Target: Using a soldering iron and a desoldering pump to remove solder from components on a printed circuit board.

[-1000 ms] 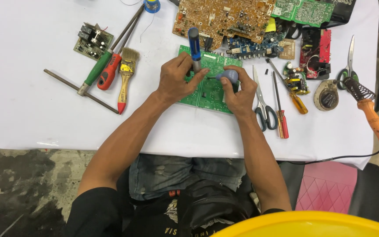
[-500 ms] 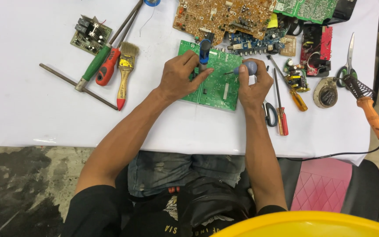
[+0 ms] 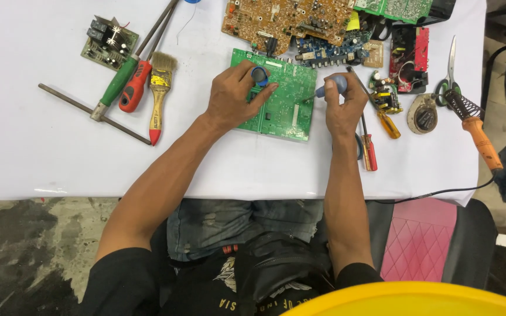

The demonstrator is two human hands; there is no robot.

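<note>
The green circuit board [image 3: 282, 96] lies flat on the white counter [image 3: 42, 158], just below the brown board [image 3: 282, 20]. The left hand [image 3: 232, 96] presses down on the board's left part, fingers curled round a blue-capped tool [image 3: 259, 75]; half a second ago that tool stood nearer the board's top edge. The right hand [image 3: 342, 105] has drawn off the board to its right edge and now pinches a blue-handled screwdriver [image 3: 330, 88], tip pointing at the board. Scissors [image 3: 357, 143] show partly from under the right wrist.
</note>
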